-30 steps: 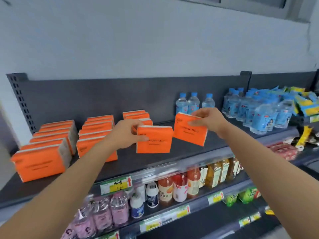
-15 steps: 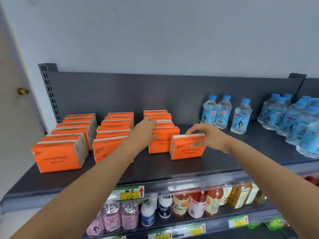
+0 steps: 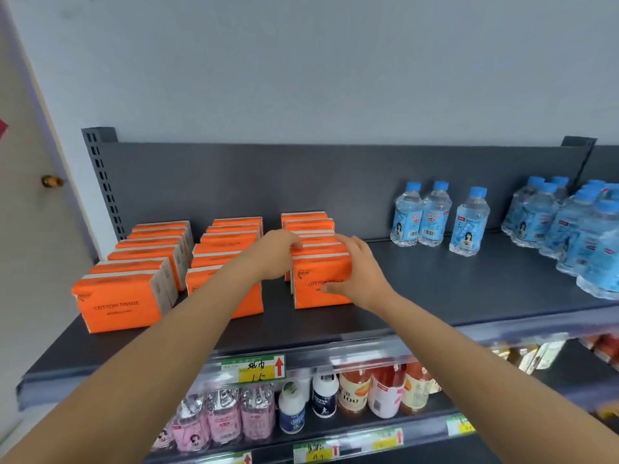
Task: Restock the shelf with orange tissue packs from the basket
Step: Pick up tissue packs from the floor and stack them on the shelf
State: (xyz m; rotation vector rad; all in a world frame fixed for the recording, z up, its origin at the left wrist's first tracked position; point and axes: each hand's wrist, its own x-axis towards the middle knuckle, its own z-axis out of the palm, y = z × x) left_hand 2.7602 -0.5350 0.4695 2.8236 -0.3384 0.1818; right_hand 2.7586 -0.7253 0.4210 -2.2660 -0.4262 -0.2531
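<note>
We have both hands on the rightmost of three rows of orange tissue packs on the top shelf [image 3: 418,296], and the next move turns on how the front pack [image 3: 318,284] sits against the pack behind it. That front pack stands on edge with its printed face toward us and its long axis running along the shelf's front edge, left to right. Our right hand [image 3: 355,272] is the nearer one: its grip wraps the pack's right end, fingers [image 3: 348,244] spread over the top edge and the thumb pressed on the printed face, a loose half-open hold rather than a tight pinch. Our left hand [image 3: 274,254] lies at the pack's upper left corner, fingers curled over the tops of the packs just behind; whether that grip actually clasps anything we cannot tell, since the hand hides the contact. The row runs back toward the shelf's rear panel, so the pack lies straight ahead of both palms. We judge the job now is to square it flush with its row, then let go. The basket is out of view. Water bottles [image 3: 435,216] stand well apart toward the shelf's right end.
</note>
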